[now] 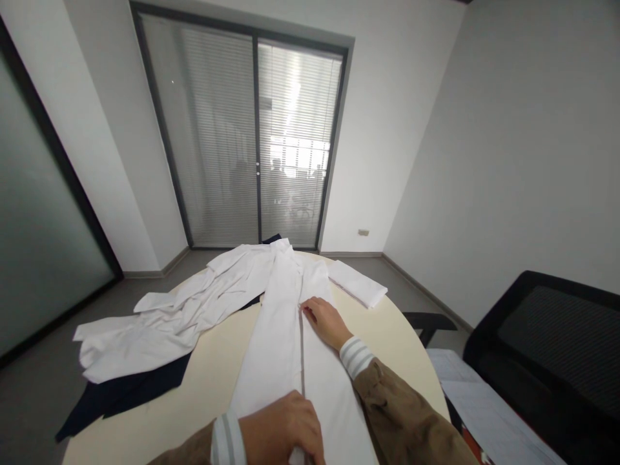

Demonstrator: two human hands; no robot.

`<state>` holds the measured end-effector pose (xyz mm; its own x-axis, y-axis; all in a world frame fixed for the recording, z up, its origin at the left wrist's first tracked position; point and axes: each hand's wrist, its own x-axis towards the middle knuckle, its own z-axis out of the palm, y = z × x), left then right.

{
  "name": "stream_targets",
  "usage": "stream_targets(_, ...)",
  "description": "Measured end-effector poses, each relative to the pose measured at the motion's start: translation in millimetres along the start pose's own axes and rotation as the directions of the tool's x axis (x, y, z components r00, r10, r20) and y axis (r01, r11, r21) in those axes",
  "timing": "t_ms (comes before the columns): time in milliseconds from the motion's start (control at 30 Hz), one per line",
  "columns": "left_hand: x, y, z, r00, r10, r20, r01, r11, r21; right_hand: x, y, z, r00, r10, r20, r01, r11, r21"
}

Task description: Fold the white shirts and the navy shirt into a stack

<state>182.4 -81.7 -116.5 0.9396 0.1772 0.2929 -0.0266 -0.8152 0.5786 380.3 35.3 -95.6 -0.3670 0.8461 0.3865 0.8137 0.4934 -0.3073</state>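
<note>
A long white garment [285,323], folded lengthwise into a narrow strip, lies down the middle of the round cream table [213,374]. My right hand [325,321] rests flat on it halfway up, fingers stretched out toward the centre seam. Down at the near end, the fingers of my left hand [283,429] curl over the cloth's edge and grip it. Both sleeves are brown with striped grey-white cuffs.
A crumpled white garment [165,316] lies at the table's left over dark navy cloth [130,391] that hangs off the edge. A small folded white piece [357,283] sits at the far right. A black chair [547,349] and papers [484,407] stand to the right.
</note>
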Motion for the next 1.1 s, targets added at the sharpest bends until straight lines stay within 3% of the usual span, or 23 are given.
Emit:
stream_targets(200,1,9,-8.1,0.997,-0.048,0.059,0.046,0.998,0.034,-11,-1,5,0.992,-0.069,0.108,0.061,0.995,0.073)
stream_targets(333,0,10,-4.5,0.989,-0.079,0.126,0.073,0.996,0.047,-17,0,5,0.991,-0.079,0.108,0.069,0.994,0.090)
stream_targets(567,0,12,-2.4,0.986,-0.076,0.152,0.070,0.997,0.042,-14,7,7,0.992,-0.047,0.114,0.030,0.989,0.147)
stream_targets(667,-1,16,-14.5,0.992,-0.095,0.081,0.092,0.995,0.046,-15,6,7,0.989,-0.047,0.141,0.029,0.992,0.127)
stream_targets(767,-6,13,-22.7,0.959,-0.276,-0.058,0.282,0.941,0.187,-17,2,6,0.980,-0.078,0.181,0.067,0.996,0.067)
stream_targets(867,-12,4,-18.7,0.907,-0.421,-0.001,0.400,0.862,0.310,-19,-1,6,0.969,-0.078,0.236,0.078,0.997,0.009)
stream_targets(967,-13,-1,-16.4,0.902,-0.424,0.077,0.381,0.867,0.320,-20,-1,5,0.959,-0.070,0.274,0.071,0.997,0.009)
stream_targets(1100,-8,-10,-45.6,0.923,-0.380,-0.059,0.382,0.891,0.244,-21,0,3,0.955,-0.067,0.289,0.056,0.997,0.048)
